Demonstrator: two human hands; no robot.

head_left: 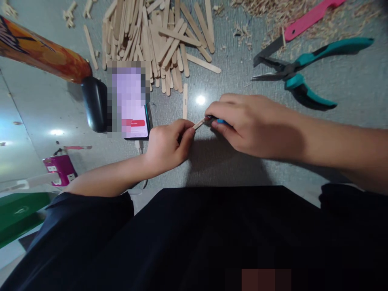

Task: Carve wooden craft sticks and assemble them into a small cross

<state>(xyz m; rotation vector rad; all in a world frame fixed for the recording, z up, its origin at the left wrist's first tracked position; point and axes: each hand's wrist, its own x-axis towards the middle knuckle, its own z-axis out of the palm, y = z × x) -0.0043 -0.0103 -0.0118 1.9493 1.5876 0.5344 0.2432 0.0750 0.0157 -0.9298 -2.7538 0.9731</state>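
Between thumb and fingers, my left hand (171, 141) pinches a small wooden stick (198, 124). My right hand (245, 123) is closed around a small tool (220, 121) with a blue part, and the tool's dark metal end meets the stick's right end. Most of that tool is hidden by my fingers. Just above my left hand, another wooden stick (185, 99) with a small slot lies on the grey table (169, 178).
A heap of wooden sticks (133, 32) lies at the back. Pliers (291, 70), a pink-handled cutter (306, 24) and wood shavings (260, 8) are at the back right. Left are a phone (130, 105), a black mouse (95, 105), an orange can (45, 52) and a purple socket block (62, 167).
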